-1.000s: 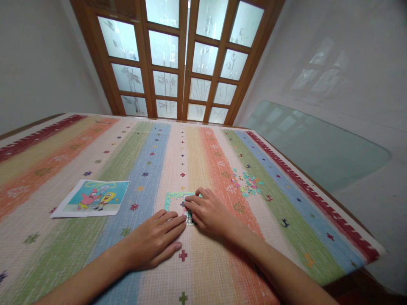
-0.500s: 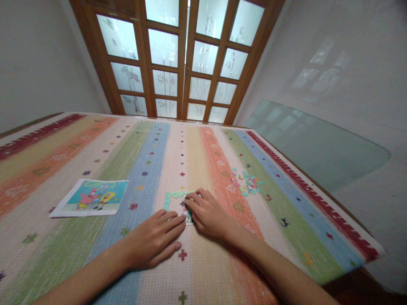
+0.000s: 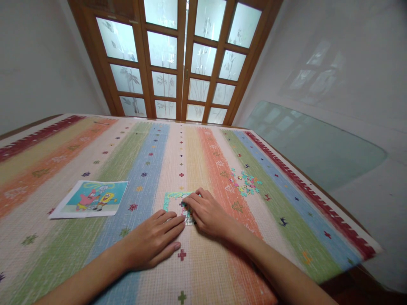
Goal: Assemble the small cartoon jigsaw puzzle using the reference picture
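Tablecloth (image 3: 203, 161): one, striped in pink, yellow, orange, green, blue and dark red, with small crosses, trees and flowers; spread over a table, under everything listed on it.

Double door (image 3: 144, 63): brown wood, frosted panes with plant drawings; beyond the far edge of the table.

Wall (image 3: 343, 25): pale, on the right, with shiny reflections.

Panel (image 3: 318, 146): pale green, rounded corners, along the right wall beyond the cloth's edge.

Left hand (image 3: 155, 237): palm down, unclenched, fingers stretched, thumb apart; fingertips on the near left part of the puzzle, covering it there.

Right hand (image 3: 210, 212): fingers bent and bunched over the right part of the puzzle, hiding most of that side; whether a piece is pinched beneath them, cannot tell.

Picture sheet (image 3: 95, 198): paper, white margins, pink and yellow cartoon figures on blue, another figure behind; flat on the cloth, left of the puzzle and well apart from it.

Puzzle (image 3: 174, 195): partly joined, in front of the person, between and under the hands; green far edge and left edge visible, cloth showing inside.

Loose pieces (image 3: 246, 184): scattered heap, mostly turquoise, some pink and yellow; beyond the right hand, to its right, across orange, pink and green stripes.
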`<state>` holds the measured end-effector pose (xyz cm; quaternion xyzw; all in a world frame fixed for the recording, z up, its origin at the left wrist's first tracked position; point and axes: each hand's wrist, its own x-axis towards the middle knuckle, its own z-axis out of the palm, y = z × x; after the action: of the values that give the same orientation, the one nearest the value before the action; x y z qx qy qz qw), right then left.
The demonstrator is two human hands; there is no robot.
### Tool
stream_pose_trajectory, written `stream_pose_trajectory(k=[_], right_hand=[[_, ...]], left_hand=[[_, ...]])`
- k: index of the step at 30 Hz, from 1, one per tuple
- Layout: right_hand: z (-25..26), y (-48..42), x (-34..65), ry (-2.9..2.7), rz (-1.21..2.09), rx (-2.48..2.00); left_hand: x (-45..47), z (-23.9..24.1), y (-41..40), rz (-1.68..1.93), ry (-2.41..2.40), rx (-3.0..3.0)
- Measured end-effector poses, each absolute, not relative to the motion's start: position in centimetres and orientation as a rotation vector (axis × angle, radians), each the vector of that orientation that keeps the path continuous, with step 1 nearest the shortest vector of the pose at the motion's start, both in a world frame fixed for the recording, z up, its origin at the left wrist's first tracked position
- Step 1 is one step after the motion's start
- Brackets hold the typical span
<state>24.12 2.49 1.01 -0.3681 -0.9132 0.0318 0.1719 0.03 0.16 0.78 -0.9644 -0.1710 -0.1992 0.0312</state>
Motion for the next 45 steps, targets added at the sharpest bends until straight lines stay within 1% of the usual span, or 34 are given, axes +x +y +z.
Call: stream_pose_trajectory(k=[6,13,24,45], right_hand=[[1.2,2.2,24.0,-2.668,-0.032,-1.023],[0.9,2.3,24.6,-2.594,0.083,-1.006],[0.8,2.4,24.9,-2.607,0.114,-0.988],[1.2,2.3,24.7,-2.671,-0.012,-1.031]], left_hand=[[0.1,0.6,0.2,-0.590,-0.517,-2.960],[0.0,0.5,0.2,-0.614,-0.526,-2.973],[0.0,0.6,0.3,-0.607,-0.513,-2.951],[-0.1,0.4,0.3,-0.592,-0.523,-2.993]])
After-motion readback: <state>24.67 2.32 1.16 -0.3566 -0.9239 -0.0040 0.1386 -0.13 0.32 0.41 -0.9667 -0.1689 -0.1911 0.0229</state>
